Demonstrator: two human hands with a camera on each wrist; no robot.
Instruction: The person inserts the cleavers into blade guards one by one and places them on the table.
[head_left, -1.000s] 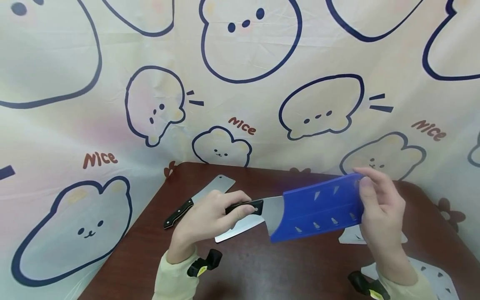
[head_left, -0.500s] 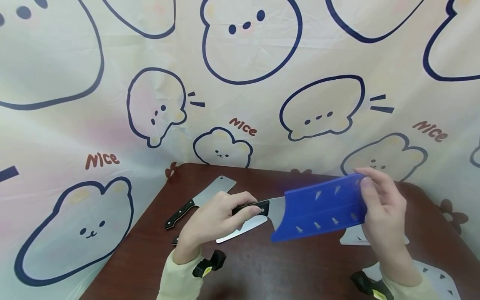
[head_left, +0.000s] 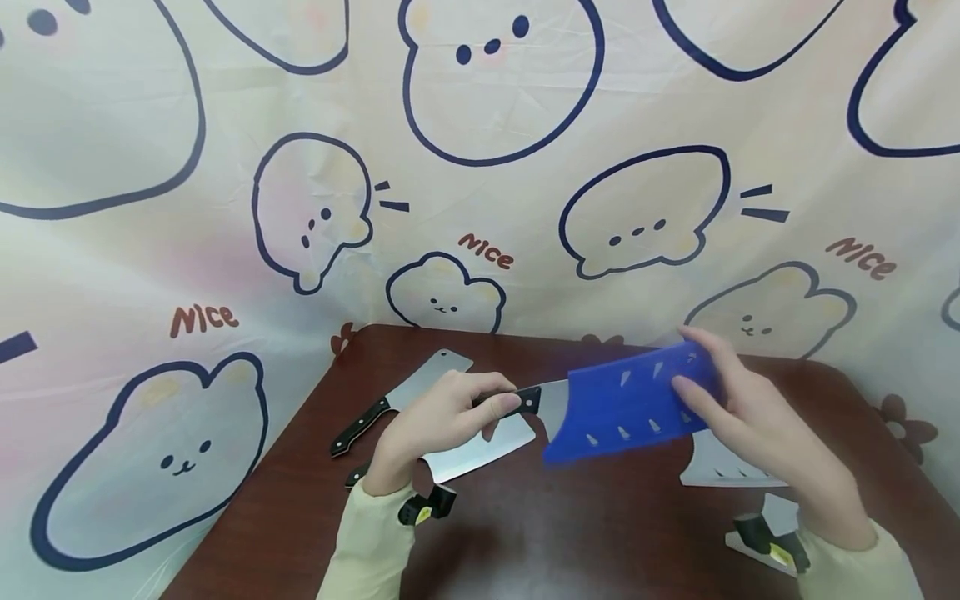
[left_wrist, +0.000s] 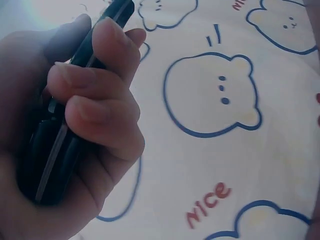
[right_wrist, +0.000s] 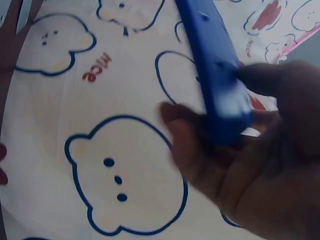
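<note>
My left hand (head_left: 450, 421) grips the black handle (left_wrist: 47, 160) of a cleaver, its fingers curled round it in the left wrist view. A blue blade sheath (head_left: 637, 404) with small slots covers most of the blade; only a strip of bare steel (head_left: 553, 404) shows beside the handle. At the sheath's far end my right hand (head_left: 750, 404) holds it, thumb on the near face and fingers behind. The right wrist view shows the blue sheath (right_wrist: 220, 85) end-on, blurred, between thumb and fingers. Cleaver and sheath are held up over the table.
On the brown table (head_left: 570, 525), one bare cleaver (head_left: 427, 379) lies at the back left, and another (head_left: 483, 450) lies partly under my left hand. White slotted sheaths (head_left: 731, 462) lie at the right, partly hidden by my right arm. A patterned cloth (head_left: 525, 208) hangs behind.
My right hand has shifted left along the sheath, its thumb now farther in on the near face. Sheath and cleaver have risen slightly; my left hand has moved a little right.
</note>
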